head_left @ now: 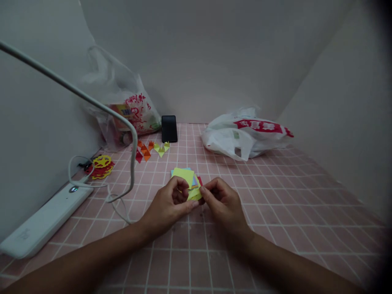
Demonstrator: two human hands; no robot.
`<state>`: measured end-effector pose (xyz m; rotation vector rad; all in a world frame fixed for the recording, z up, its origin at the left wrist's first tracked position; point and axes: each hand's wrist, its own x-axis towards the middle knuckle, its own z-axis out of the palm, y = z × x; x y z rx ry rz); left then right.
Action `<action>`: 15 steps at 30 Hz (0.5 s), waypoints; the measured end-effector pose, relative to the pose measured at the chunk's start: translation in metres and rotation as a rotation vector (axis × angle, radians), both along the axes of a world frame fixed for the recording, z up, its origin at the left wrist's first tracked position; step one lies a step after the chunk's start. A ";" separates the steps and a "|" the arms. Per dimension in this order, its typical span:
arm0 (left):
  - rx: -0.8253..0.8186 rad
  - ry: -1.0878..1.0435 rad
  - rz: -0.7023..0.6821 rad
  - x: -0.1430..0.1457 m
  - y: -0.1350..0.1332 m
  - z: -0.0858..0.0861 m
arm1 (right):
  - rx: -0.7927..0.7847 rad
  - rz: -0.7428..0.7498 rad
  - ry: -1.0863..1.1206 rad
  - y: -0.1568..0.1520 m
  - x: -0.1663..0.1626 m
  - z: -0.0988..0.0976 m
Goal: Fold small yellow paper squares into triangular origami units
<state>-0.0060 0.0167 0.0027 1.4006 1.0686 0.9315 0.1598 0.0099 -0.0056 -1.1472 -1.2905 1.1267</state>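
Observation:
My left hand (170,204) and my right hand (221,201) meet at the middle of the pink tiled tabletop (275,204). Both pinch a small yellow-green piece of paper (195,194) between fingers and thumbs. Just behind it lies a small stack of coloured paper squares (184,174), yellow-green on top with blue and red edges showing. Farther back sits a row of small folded paper triangles (151,148) in red, orange and yellow.
A black phone (169,128) leans at the back wall. Plastic bags lie at the back left (128,110) and back right (245,134). A white desk lamp base (43,220) with a bent arm and cable stands at the left, beside red and yellow paper cut-outs (101,166).

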 end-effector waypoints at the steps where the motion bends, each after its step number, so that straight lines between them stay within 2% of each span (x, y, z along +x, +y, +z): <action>1: -0.012 -0.015 -0.002 0.001 -0.001 -0.001 | 0.001 -0.006 0.018 -0.001 -0.001 0.001; 7: 0.011 -0.080 0.070 -0.002 0.001 -0.004 | -0.027 0.061 0.098 -0.004 -0.004 0.001; 12: 0.051 -0.100 0.129 -0.004 0.004 -0.003 | -0.062 0.134 0.038 -0.005 -0.007 -0.002; 15: 0.084 -0.035 0.094 -0.005 0.004 -0.005 | -0.041 0.130 -0.031 -0.004 -0.006 -0.003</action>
